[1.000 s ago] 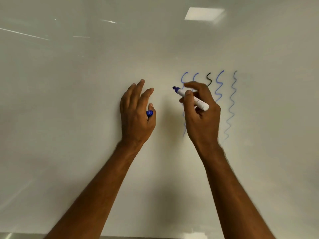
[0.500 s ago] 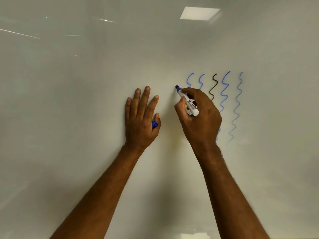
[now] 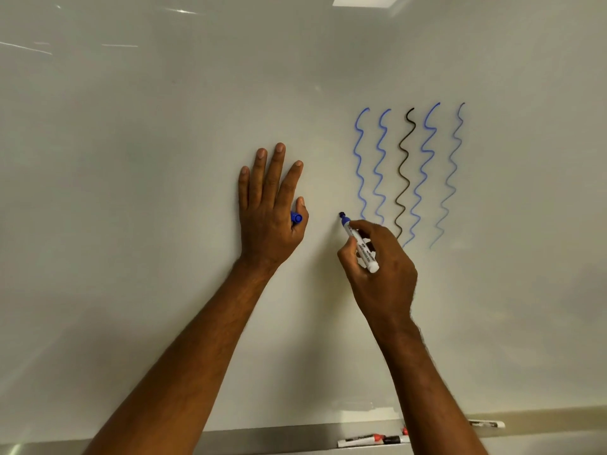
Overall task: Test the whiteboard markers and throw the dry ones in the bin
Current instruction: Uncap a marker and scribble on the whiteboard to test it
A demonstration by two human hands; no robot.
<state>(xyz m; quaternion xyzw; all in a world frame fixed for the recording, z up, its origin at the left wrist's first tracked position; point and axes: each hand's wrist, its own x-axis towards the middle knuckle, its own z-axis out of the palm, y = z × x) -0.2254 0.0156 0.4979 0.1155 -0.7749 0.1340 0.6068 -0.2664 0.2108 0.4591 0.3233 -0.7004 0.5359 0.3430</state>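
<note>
My right hand [image 3: 386,274] grips an uncapped blue whiteboard marker [image 3: 360,245]. Its tip touches the whiteboard [image 3: 164,152] just left of the lower ends of several wavy test lines [image 3: 404,172], most of them blue and one black. No fresh mark shows on the board above the tip. My left hand [image 3: 266,208] presses flat on the board with straight fingers. Its thumb pinches the marker's blue cap [image 3: 296,218] against the side of the hand. No bin is in view.
A metal tray [image 3: 262,438] runs along the board's bottom edge. On it lie a red-capped marker [image 3: 361,441], partly hidden by my right forearm, and another marker [image 3: 486,423] further right. A ceiling light reflects at the board's top.
The marker tip has travelled down the board, from level with the tops of the wavy lines to their lower ends. My left hand stays flat on the board. The view has tilted down, showing the tray.
</note>
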